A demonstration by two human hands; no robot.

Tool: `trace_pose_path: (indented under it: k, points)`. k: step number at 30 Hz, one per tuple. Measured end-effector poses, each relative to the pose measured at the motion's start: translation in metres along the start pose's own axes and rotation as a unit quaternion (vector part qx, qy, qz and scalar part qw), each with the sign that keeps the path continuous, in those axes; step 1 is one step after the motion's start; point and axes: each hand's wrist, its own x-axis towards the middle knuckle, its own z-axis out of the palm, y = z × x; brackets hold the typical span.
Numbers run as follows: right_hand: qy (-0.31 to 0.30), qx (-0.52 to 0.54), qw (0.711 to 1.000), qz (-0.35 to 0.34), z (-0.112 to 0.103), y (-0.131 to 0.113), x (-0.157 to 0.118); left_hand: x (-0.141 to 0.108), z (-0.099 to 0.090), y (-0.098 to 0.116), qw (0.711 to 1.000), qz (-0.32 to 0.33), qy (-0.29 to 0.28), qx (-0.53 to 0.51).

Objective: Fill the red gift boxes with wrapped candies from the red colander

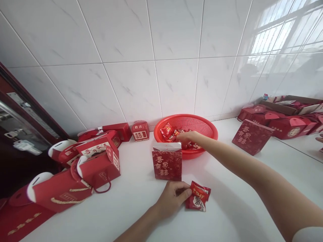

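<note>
My left hand pinches red candy packets by their left edge, low over the white table in front of an upright dark red box with its top flap up. My right hand reaches into a red plastic basket of small red wrapped sweets. Its fingers are down among the sweets, and what they grip, if anything, is hidden.
Many red gift boxes crowd the left side. A small box stands by the tiled wall. At the right are another dark red box, more red boxes, an open carton and part of another person's hand.
</note>
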Motion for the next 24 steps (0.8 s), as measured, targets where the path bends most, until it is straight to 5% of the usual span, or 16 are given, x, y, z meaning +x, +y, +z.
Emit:
trace_pose_path:
  k: [5,9,17,24]
  points:
    - [-0.005,-0.094,0.990,0.101,-0.028,0.024,-0.026,0.000,-0.001,0.000,1.000,0.005,-0.001,0.002]
    - [0.016,-0.126,0.986,0.110,-0.033,0.030,-0.045,-0.001,-0.001,-0.002,1.000,0.002,-0.003,-0.007]
    - [-0.099,-0.142,0.982,0.073,-0.014,-0.007,-0.057,-0.002,0.000,0.001,1.000,-0.009,0.001,-0.011]
    - [-0.120,-0.173,0.974,0.079,-0.001,-0.029,-0.047,0.001,-0.002,-0.002,1.000,-0.005,0.003,0.001]
